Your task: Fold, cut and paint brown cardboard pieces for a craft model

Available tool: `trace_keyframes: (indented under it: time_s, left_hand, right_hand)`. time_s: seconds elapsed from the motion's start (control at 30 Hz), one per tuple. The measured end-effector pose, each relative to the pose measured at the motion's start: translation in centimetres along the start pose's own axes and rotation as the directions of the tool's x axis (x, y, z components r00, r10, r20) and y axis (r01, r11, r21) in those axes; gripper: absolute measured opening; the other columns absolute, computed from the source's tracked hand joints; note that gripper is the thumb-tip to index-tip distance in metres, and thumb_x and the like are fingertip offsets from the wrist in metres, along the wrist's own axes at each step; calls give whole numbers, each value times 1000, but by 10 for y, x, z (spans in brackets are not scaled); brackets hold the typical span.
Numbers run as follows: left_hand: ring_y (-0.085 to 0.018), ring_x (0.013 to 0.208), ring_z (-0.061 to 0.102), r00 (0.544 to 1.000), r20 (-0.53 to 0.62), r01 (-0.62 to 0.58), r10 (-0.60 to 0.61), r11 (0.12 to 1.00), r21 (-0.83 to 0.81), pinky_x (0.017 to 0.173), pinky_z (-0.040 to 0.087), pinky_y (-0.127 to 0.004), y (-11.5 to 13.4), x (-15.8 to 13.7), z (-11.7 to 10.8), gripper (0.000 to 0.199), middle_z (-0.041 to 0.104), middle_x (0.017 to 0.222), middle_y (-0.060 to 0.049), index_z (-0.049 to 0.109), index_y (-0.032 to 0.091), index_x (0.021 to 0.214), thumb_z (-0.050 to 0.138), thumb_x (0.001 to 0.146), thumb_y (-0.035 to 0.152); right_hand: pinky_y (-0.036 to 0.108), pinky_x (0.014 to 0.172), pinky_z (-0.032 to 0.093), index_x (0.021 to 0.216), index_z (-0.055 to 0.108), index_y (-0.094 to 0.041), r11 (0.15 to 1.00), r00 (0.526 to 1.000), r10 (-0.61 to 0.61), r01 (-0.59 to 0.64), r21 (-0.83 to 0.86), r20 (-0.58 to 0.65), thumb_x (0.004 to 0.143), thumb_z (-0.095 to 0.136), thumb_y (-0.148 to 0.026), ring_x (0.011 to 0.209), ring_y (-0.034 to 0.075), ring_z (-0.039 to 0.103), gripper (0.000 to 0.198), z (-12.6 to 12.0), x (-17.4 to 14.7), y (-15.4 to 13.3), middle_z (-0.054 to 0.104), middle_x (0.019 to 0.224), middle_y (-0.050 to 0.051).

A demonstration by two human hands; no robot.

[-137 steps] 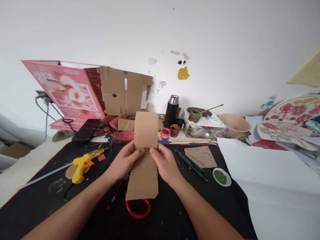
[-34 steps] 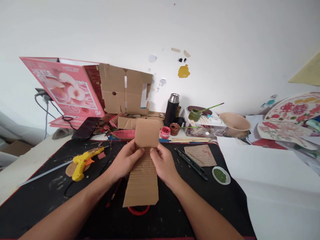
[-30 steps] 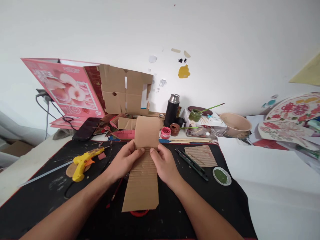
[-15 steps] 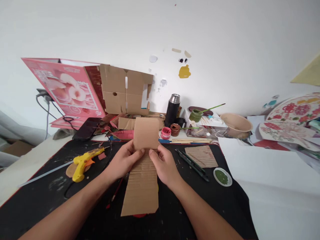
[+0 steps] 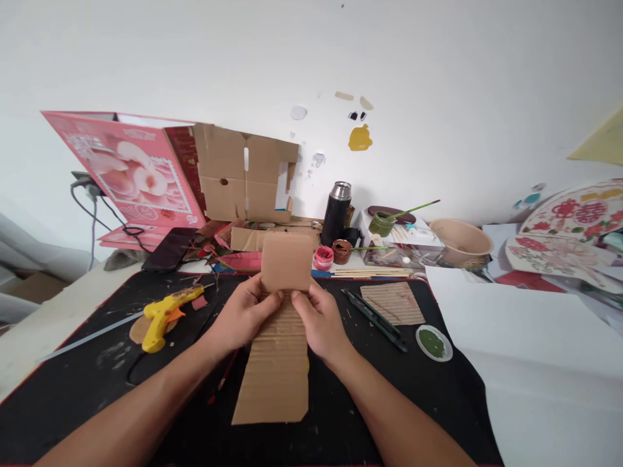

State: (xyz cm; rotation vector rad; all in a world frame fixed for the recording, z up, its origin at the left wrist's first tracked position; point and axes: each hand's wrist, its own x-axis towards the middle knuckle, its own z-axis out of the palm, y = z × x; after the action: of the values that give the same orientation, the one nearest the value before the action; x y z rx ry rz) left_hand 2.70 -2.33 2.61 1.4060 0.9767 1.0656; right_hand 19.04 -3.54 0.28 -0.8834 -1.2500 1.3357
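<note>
Both hands grip a long strip of corrugated cardboard (image 5: pixel 277 370) above the black mat. My left hand (image 5: pixel 243 314) pinches its left edge and my right hand (image 5: pixel 324 318) its right edge, with both thumbs lying on the near face just below a crease. Above the thumbs, a smooth flap with rounded corners stands up at the far end. Ridges and creases run across the part below, which reaches toward me. The fingers behind the strip are mostly hidden.
A yellow glue gun (image 5: pixel 168 314) lies on the left. Right of my hands are dark green pens (image 5: pixel 374 318), a ridged cardboard square (image 5: pixel 393 303) and a lid with green paint (image 5: pixel 434 343). Behind stand paint jars (image 5: pixel 324 258) and a black flask (image 5: pixel 337 214).
The upper flap has tipped slightly and the strip's near end has shifted a little toward me, covering the red thing beneath it. Both hands keep nearly the same grip.
</note>
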Motion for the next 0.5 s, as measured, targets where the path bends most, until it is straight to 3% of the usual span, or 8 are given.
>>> trace_keyframes:
  time_s: [0.13, 0.3, 0.5]
  left_hand:
    - [-27, 95, 73, 999, -35, -31, 32, 999, 20, 93, 56, -40, -1, 1, 3, 43, 81, 108, -10, 72, 17, 109, 80, 83, 51]
    - [-28, 97, 74, 998, 10, 66, -66, 996, -57, 85, 58, -36, 3, 2, -5, 53, 81, 110, -10, 70, 17, 115, 81, 83, 57]
    - [-30, 103, 75, 997, 55, 59, -56, 996, -62, 89, 58, -37, 8, 2, -13, 56, 80, 118, -11, 69, 17, 121, 81, 84, 57]
  right_hand:
    - [34, 72, 49, 87, 65, -22, 998, 999, 32, -32, 52, -6, 90, 66, -43, 78, 22, 62, 22, 0, 2, 2, 68, 81, 4]
    - [31, 69, 46, 87, 63, -22, 997, 997, 64, -65, 44, 33, 89, 68, -45, 75, 20, 59, 24, 0, 2, -3, 65, 80, 2]
    - [30, 67, 45, 88, 63, -21, 998, 997, 52, -53, 17, 57, 91, 69, -48, 75, 19, 56, 28, -4, 3, -8, 60, 80, 1]
